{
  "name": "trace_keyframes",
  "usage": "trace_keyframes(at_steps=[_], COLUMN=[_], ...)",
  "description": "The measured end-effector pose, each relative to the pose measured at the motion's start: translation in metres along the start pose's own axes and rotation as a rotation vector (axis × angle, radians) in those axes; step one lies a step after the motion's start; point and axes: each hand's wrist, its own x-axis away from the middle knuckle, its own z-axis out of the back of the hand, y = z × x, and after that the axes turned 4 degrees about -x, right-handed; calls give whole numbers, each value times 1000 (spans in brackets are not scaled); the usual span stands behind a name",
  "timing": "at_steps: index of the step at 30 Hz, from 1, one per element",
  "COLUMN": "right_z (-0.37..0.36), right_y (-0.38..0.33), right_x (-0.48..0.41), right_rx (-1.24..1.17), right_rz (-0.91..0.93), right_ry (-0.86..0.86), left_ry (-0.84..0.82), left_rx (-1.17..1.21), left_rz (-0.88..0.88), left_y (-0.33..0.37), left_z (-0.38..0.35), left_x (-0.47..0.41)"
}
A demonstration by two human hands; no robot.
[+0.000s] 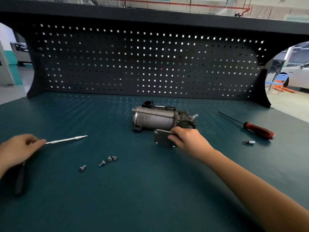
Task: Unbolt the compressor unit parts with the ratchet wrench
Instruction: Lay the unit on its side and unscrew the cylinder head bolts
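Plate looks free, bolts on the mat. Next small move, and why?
Probably set the cover plate down beside the four loose bolts: the right hand grips it, detached, in front of the compressor, while the left hand holds the ratchet wrench. That frees a hand to steady the compressor.

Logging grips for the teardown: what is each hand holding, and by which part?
Left hand grips the ratchet wrench at its head; right hand pinches the cover plate by its right edge.
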Motion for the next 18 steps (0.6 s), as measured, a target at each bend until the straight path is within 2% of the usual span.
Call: trace_keyframes(at_steps=[3,6,9,15,18], right_z=[4,7,8,9,5], right_y=[14,26,40,50,51], right_x=[7,13,13,12,8], right_rx=[-160,-238,-266,-375,-280], right_rz=[-130,-230,-303,-375,-355], right_ry=[157,278,320,365,376], left_ry=[24,54,77,153,206], left_rx=[-140,-219,-279,-272,-219], left_rz=[-160,-199,-224,-404,-496], left_y=[19,42,72,149,199], left_z=[1,3,2,2,4], left_x=[6,19,35,70,94])
